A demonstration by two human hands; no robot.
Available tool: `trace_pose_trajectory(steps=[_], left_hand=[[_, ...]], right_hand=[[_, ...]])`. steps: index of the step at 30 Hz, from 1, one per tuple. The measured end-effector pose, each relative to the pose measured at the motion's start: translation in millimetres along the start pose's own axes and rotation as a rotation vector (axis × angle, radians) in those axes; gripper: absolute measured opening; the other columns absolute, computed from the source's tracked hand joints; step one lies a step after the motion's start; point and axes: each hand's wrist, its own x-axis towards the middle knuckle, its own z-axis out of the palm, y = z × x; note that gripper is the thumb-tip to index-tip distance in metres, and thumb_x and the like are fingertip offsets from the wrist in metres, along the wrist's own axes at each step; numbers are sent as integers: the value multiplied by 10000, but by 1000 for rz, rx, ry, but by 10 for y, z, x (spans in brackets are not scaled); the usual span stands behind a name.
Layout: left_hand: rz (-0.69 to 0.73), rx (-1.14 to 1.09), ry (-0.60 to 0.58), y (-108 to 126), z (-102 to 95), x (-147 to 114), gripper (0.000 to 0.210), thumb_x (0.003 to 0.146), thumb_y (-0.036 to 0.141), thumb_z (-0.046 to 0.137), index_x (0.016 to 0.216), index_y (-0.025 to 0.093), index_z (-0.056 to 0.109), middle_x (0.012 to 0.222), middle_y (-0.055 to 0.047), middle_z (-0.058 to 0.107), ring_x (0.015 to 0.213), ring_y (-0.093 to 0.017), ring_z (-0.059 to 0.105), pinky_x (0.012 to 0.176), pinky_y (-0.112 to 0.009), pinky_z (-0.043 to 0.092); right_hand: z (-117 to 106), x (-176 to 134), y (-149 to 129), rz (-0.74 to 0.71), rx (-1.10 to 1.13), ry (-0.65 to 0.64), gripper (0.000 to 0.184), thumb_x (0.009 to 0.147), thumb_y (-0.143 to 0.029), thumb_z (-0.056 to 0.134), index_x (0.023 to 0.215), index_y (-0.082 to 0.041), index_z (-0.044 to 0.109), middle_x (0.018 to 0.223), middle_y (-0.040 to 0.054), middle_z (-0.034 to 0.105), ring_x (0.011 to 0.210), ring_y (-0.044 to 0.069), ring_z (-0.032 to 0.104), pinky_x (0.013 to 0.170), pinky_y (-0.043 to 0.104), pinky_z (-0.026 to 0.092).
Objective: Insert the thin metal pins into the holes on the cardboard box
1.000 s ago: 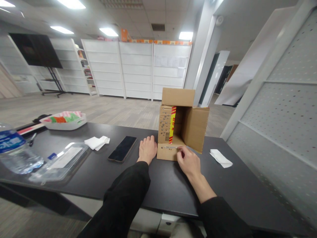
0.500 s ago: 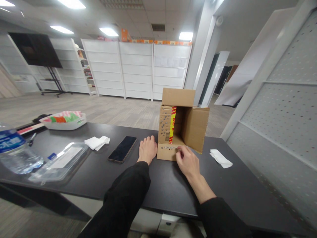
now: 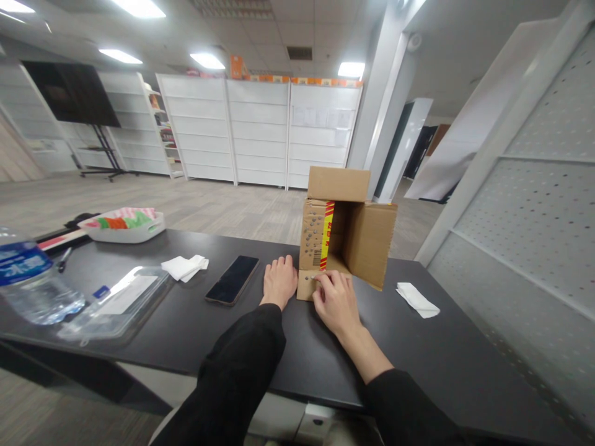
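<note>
A cardboard box (image 3: 366,241) stands with its opening toward me and its flaps spread. Small grey, stud-like dots (image 3: 312,230) are scattered over its left flap, beside a red-and-yellow tape strip (image 3: 326,235). Over the bottom flap (image 3: 304,291) is my right hand (image 3: 337,300), fingers bent and tips drawn together at a row of small silvery pieces; most of that row is now covered by the hand. What the fingertips pinch is too small to name. My left hand (image 3: 280,280) lies flat on the table, just left of the box, holding nothing.
Left of my hands a smartphone (image 3: 232,280) lies on the dark table (image 3: 320,365). Beyond it are folded tissue (image 3: 185,267), a clear plastic case (image 3: 121,303), a water bottle (image 3: 37,279) and a white basket (image 3: 125,229). Another tissue (image 3: 417,300) lies right of the box.
My right hand has moved left along the bottom flap, from its right part toward the left end of the silvery row. My left hand stays in place.
</note>
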Motion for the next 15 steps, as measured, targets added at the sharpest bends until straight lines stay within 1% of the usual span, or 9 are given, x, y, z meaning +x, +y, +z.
trace_pose_trajectory(steps=[7, 10, 15], left_hand=[[6, -7, -4, -1, -17, -6, 262, 980, 254, 355, 1117, 164, 559, 1102, -140, 651, 1063, -275, 602, 902, -399, 410], [-1, -3, -12, -4, -8, -2, 266, 980, 253, 351, 1118, 167, 561, 1110, -138, 652, 1074, -273, 600, 908, -397, 410], [-3, 5, -10, -1, -12, -4, 270, 980, 250, 343, 1120, 170, 560, 1115, -136, 658, 1074, -265, 597, 912, -392, 414]], right_hand=[[82, 91, -116, 34, -21, 6, 191, 818, -146, 536, 950, -202, 663, 1032, 99, 635, 962, 268, 521, 839, 394, 363], [140, 123, -138, 76, -15, 5, 180, 817, -150, 539, 942, -195, 661, 1058, 108, 627, 982, 274, 518, 848, 400, 360], [206, 139, -161, 126, -26, 48, 184, 810, -156, 537, 944, -195, 658, 1080, 125, 624, 992, 289, 503, 838, 413, 362]])
